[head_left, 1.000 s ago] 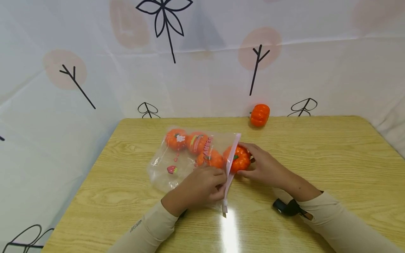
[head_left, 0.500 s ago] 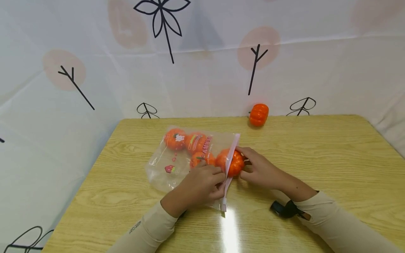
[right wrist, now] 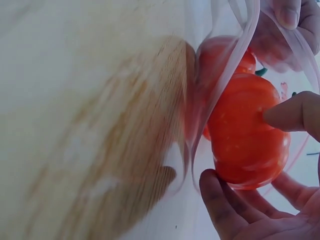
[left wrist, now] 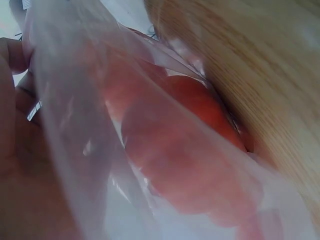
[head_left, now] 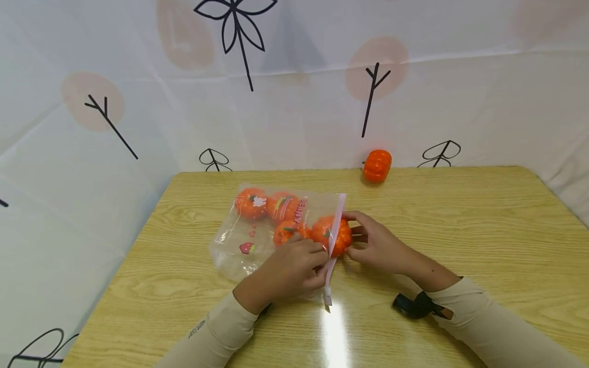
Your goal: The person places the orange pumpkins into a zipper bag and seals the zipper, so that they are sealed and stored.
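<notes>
A clear zip bag (head_left: 230,250) with a pink zip edge (head_left: 338,209) lies on the table. Several orange toy pumpkins (head_left: 250,203) show through its film. My left hand (head_left: 294,268) grips the bag near its mouth, and in the left wrist view fingers (left wrist: 15,55) hold the film's edge. At the mouth, my right hand (head_left: 382,248) holds another toy pumpkin (right wrist: 250,130), half inside the bag. In the right wrist view the thumb (right wrist: 295,116) presses its side and the other fingers curl beneath.
One more toy pumpkin (head_left: 377,166) sits at the table's back edge, against a white printed cloth (head_left: 299,117). A black strap piece (head_left: 411,305) is worn at my right wrist. The wooden table (head_left: 483,230) reaches out to both sides.
My right hand has moved left and pushed the held pumpkin partway through the bag's mouth. The nearest pumpkin inside has shifted left. My left hand has stayed at the bag's edge.
</notes>
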The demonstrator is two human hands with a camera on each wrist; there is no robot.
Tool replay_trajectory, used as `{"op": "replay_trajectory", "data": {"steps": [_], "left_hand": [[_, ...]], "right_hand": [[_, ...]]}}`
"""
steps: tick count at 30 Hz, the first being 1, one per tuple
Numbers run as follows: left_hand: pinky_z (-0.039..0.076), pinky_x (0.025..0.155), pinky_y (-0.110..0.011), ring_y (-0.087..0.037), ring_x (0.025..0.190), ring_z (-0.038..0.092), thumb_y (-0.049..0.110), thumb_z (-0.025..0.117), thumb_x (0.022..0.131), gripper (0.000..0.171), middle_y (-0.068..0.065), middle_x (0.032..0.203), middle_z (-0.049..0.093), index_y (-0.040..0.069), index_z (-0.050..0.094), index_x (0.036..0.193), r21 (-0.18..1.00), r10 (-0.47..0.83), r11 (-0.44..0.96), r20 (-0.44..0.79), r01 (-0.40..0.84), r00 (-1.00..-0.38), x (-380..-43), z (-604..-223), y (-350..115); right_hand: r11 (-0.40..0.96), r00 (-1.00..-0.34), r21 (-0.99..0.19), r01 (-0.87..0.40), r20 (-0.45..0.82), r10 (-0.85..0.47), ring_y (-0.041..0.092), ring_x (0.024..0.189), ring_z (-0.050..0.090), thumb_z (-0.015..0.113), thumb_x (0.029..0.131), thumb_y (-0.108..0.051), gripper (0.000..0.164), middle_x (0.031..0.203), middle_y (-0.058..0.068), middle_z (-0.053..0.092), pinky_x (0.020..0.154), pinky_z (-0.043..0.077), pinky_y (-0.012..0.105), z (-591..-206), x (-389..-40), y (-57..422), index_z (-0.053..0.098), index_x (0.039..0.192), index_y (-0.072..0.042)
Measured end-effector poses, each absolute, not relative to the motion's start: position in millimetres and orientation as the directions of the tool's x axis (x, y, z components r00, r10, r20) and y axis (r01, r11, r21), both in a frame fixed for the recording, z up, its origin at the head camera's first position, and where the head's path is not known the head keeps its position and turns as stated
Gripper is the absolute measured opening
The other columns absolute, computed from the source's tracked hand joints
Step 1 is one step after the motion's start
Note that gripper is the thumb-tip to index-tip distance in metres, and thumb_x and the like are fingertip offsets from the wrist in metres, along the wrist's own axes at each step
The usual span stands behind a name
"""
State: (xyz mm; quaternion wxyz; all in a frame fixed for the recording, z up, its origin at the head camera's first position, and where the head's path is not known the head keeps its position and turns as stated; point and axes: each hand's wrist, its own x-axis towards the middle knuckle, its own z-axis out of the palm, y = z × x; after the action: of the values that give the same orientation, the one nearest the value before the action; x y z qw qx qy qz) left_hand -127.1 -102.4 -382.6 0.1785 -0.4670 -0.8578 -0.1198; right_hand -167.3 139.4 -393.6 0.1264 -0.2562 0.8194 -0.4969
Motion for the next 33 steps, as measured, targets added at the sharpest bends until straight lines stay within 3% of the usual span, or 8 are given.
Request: {"op": "replay_trajectory", "data": {"steps": [10, 16, 21, 29, 33], "left_hand": [[0.040, 0.076, -0.026, -0.008, 0.068, 0.049, 0.019, 0.066, 0.086, 0.015, 0.009, 0.075, 0.054, 0.018, 0.057, 0.074, 0.047, 0.752, 0.548, 0.411, 0.835, -0.516, -127.2, -381.7, -101.7], [0.036, 0.075, -0.028, -0.007, 0.063, 0.045, 0.023, 0.066, 0.086, 0.018, 0.010, 0.069, 0.049, 0.020, 0.056, 0.071, -0.005, 0.728, 0.590, 0.437, 0.808, -0.528, -126.5, -381.7, -100.4], [0.034, 0.076, -0.032, -0.006, 0.061, 0.044, 0.028, 0.066, 0.085, 0.022, 0.012, 0.066, 0.047, 0.022, 0.053, 0.068, -0.056, 0.709, 0.633, 0.443, 0.772, -0.549, -124.8, -382.2, -99.6], [0.034, 0.074, -0.034, -0.010, 0.065, 0.053, 0.031, 0.067, 0.085, 0.018, 0.010, 0.069, 0.054, 0.023, 0.059, 0.071, -0.096, 0.652, 0.716, 0.446, 0.691, -0.613, -123.6, -385.2, -98.7], [0.038, 0.069, -0.031, -0.008, 0.063, 0.053, 0.030, 0.067, 0.085, 0.016, 0.009, 0.070, 0.056, 0.021, 0.060, 0.073, -0.085, 0.636, 0.736, 0.427, 0.672, -0.643, -122.7, -384.2, -98.5]], "right_hand": [[0.285, -0.830, -0.939, -0.194, 0.002, -0.558, 0.043, 0.128, 0.054, 0.069, 0.089, -0.003, 0.063, 0.146, 0.023, 0.036, 0.095, 0.054, 0.032, -399.5, -170.0, 140.5, 0.034, 0.141, -0.005], [0.284, -0.808, -0.945, -0.162, -0.039, -0.588, 0.044, 0.134, 0.049, 0.071, 0.092, -0.016, 0.062, 0.147, 0.025, 0.038, 0.102, 0.050, 0.039, -402.6, -170.4, 139.9, 0.029, 0.136, -0.008], [0.281, -0.800, -0.942, -0.185, -0.022, -0.599, 0.044, 0.133, 0.050, 0.070, 0.093, -0.016, 0.059, 0.145, 0.028, 0.039, 0.102, 0.050, 0.038, -403.1, -168.6, 136.8, 0.027, 0.132, -0.007], [0.383, -0.854, -0.899, -0.213, -0.020, -0.521, 0.043, 0.127, 0.056, 0.068, 0.094, -0.017, 0.059, 0.141, 0.030, 0.043, 0.101, 0.050, 0.047, -399.9, -166.1, 135.2, 0.026, 0.133, -0.006], [0.414, -0.876, -0.889, -0.196, -0.031, -0.482, 0.043, 0.127, 0.056, 0.070, 0.093, -0.017, 0.061, 0.139, 0.028, 0.043, 0.099, 0.052, 0.045, -398.7, -167.4, 136.0, 0.025, 0.131, -0.005]]}}
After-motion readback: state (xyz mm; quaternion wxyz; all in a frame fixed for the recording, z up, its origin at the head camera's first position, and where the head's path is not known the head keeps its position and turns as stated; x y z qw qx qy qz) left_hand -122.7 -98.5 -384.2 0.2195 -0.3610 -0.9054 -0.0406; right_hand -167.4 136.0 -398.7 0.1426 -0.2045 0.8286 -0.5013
